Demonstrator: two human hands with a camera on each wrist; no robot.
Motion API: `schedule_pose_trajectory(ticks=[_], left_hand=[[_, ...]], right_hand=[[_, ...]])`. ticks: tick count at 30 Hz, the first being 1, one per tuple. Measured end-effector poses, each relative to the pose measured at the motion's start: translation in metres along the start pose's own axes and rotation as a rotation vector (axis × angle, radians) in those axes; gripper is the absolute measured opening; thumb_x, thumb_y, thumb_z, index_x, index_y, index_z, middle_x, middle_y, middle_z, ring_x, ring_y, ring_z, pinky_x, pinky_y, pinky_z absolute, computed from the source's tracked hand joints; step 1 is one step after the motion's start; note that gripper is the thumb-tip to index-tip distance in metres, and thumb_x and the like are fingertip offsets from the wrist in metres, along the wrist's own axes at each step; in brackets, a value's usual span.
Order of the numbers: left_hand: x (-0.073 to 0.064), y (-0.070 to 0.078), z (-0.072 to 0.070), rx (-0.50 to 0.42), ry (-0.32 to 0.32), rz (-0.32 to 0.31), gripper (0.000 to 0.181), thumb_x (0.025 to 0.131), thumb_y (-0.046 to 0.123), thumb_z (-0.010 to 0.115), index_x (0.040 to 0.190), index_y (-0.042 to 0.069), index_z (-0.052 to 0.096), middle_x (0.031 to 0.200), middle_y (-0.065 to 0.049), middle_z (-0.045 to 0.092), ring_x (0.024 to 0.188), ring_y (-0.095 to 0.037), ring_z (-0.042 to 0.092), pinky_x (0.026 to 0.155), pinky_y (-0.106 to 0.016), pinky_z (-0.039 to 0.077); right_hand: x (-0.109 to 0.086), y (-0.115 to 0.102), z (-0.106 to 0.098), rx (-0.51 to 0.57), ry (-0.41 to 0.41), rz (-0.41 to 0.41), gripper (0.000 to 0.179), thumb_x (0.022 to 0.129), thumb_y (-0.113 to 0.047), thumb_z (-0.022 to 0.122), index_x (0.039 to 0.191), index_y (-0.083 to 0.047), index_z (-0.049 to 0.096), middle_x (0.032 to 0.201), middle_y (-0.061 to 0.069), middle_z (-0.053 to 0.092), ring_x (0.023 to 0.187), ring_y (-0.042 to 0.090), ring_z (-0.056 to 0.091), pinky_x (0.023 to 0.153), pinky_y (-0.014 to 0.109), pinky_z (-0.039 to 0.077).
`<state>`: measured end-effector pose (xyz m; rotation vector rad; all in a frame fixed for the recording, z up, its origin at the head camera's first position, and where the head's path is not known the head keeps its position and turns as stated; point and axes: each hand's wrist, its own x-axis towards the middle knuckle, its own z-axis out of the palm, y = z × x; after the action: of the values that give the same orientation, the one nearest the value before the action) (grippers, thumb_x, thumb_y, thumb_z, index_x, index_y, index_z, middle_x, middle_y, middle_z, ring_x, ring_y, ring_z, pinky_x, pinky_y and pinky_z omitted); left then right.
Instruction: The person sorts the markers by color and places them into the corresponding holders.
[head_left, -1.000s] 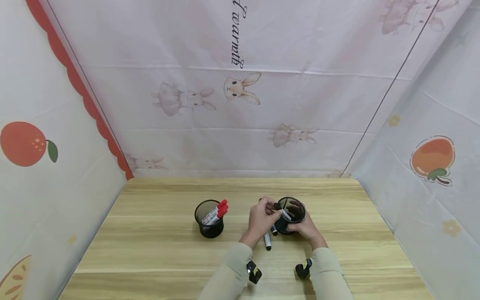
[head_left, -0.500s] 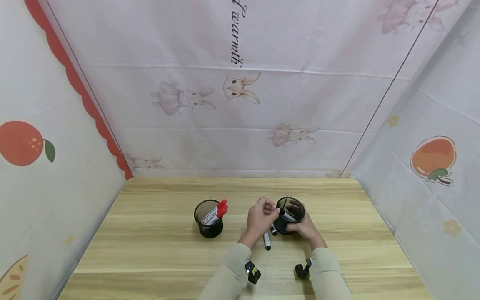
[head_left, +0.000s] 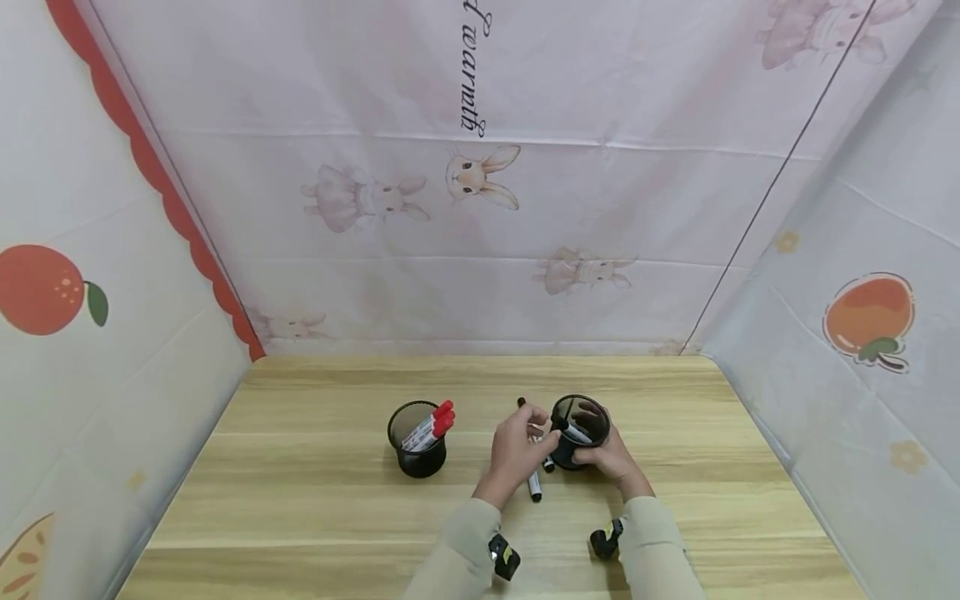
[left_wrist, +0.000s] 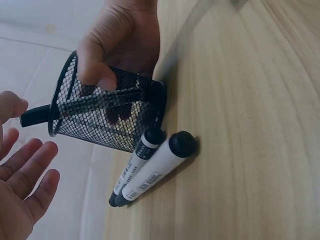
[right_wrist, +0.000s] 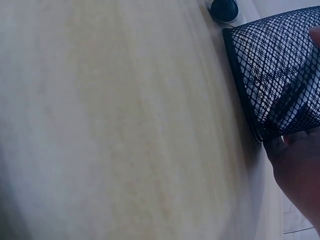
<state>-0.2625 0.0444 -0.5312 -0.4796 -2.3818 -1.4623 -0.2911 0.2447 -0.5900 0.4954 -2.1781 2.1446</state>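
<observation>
My right hand (head_left: 617, 463) grips a black mesh pen cup (head_left: 564, 455) around its side, thumb toward me. A black-capped whiteboard marker (head_left: 577, 432) leans inside it, the cap (left_wrist: 35, 116) sticking out past the rim. Just left of the cup is my left hand (head_left: 516, 450), its fingers spread apart and the thumb tip close to that cap; whether they touch I cannot tell. Two more black-capped markers lie on the table beside the cup's base, a thicker-looking one (left_wrist: 156, 170) and another (left_wrist: 140, 159), partly hidden by my left hand in the head view.
A second black mesh cup (head_left: 422, 463) stands to the left, with several red-capped markers (head_left: 441, 419) leaning in it. The wooden table (head_left: 315, 500) meets printed cloth walls at the back and both sides.
My left hand has lowered the marker into the cup, let go of it, spread its fingers and drawn slightly left. The right hand has kept its grip on the cup.
</observation>
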Motion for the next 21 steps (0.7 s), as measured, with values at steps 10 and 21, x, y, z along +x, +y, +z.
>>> schedule_pose_trajectory(ticks=[10,21], left_hand=[[-0.005,-0.003,-0.001,0.224,-0.043,0.031,0.027,0.077,0.027,0.074,0.098,0.014,0.065,0.095,-0.001,0.062,0.067,-0.013,0.056,0.055,-0.021,0.042],[-0.008,-0.013,0.004,0.455,-0.115,0.038,0.034,0.075,0.034,0.074,0.103,0.018,0.066,0.095,-0.001,0.059,0.069,-0.016,0.056,0.061,-0.029,0.047]], right_hand=[[0.000,-0.021,0.005,-0.036,-0.005,0.049,0.090,0.053,0.019,0.069,0.134,0.013,0.029,0.126,0.040,0.039,0.118,0.052,0.035,0.102,0.049,0.027],[0.001,-0.009,-0.001,0.019,-0.049,0.030,0.091,0.055,0.015,0.071,0.137,0.009,0.030,0.129,0.039,0.037,0.121,0.051,0.032,0.101,0.043,0.031]])
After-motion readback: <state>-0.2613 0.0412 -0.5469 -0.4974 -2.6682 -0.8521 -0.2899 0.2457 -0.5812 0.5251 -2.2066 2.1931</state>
